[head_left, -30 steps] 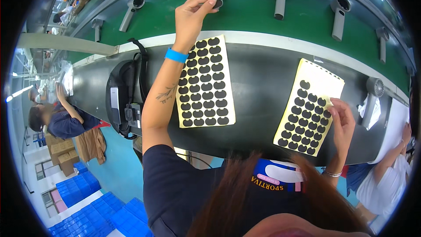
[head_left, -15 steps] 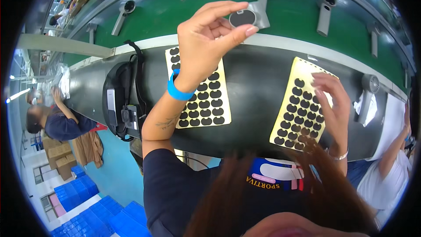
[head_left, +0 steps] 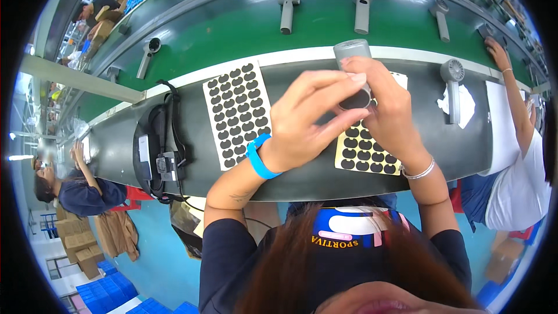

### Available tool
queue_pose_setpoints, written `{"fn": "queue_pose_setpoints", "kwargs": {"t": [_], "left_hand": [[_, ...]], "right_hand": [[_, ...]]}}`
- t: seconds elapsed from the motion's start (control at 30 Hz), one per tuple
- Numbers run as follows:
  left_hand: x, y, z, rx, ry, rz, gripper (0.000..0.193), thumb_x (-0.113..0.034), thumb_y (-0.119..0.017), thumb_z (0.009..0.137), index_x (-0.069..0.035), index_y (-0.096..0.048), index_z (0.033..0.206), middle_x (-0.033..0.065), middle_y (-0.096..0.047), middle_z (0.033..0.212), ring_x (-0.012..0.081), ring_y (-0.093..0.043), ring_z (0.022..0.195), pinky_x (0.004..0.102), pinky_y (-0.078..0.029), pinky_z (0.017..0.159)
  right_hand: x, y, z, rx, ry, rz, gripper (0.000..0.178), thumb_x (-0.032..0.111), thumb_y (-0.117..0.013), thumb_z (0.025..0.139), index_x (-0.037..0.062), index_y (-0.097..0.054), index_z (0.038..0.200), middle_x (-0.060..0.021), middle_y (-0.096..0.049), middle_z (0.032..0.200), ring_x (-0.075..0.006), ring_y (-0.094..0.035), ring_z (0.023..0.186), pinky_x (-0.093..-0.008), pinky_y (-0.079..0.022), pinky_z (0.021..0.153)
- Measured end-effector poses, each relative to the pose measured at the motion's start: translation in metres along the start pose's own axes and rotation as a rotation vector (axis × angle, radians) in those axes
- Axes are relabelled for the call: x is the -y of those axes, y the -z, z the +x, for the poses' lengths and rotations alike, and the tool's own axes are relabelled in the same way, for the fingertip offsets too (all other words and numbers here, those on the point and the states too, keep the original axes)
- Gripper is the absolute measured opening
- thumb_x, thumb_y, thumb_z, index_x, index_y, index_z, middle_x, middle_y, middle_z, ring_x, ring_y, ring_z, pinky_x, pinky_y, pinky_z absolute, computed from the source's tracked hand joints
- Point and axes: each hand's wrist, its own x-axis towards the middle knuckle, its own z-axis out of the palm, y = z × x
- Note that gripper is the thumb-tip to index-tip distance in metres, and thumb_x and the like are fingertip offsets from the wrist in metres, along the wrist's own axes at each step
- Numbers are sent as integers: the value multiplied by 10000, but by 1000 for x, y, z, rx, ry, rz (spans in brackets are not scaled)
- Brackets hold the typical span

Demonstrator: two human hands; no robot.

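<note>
Both my hands are together around a grey handheld fan [head_left: 351, 49], above the far edge of the dark bench. My left hand [head_left: 305, 117] has its thumb and fingers at the fan's dark round end. From the other side, the fingers of my right hand [head_left: 388, 107] wrap over the fan's middle and hide much of it. Below them lies a sheet of black stickers [head_left: 401, 79] with a yellowish backing, partly covered by my hands and with bare spots at its top. Another sticker sheet [head_left: 258, 68] lies to the left.
Across the bench runs a green conveyor belt [head_left: 232, 38] carrying several grey fans. A black bag [head_left: 152, 139] with straps sits at the left. One fan [head_left: 453, 96] rests on white paper at the right. Co-workers sit at both sides; one hand [head_left: 497, 52] reaches to the belt.
My right hand has left the sticker sheet and joined my left on the fan. The fan has come down nearer to me. The view has shifted, and fans on the belt stand elsewhere.
</note>
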Motion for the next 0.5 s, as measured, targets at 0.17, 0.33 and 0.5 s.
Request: {"fn": "queue_pose_setpoints", "kwargs": {"t": [0.17,0.33,0.5], "left_hand": [[1,0,-15,83,-319,243,452,61,-746,718,-20,-618,1143,185,-533,1187,249,-638,939,298,-580,735],[-3,-3,-20,86,-412,257,463,96,-734,715,5,-591,1145,243,-502,1217,298,-635,976,334,-584,768],[-5,-4,-20,93,-451,191,482,119,-711,727,-7,-550,1163,264,-484,1233,315,-636,969,353,-592,744]], "right_hand": [[16,13,-4,6,24,-11,384,-73,-600,655,51,-581,1018,-93,-618,979,-290,-618,741,-349,-499,620],[29,30,-11,91,-29,-24,377,-83,-606,685,26,-564,1044,-136,-619,1022,-334,-626,892,-369,-514,737],[35,36,-15,77,-33,-62,418,-125,-561,659,24,-570,1050,-133,-618,1029,-329,-622,896,-370,-508,731]]}}
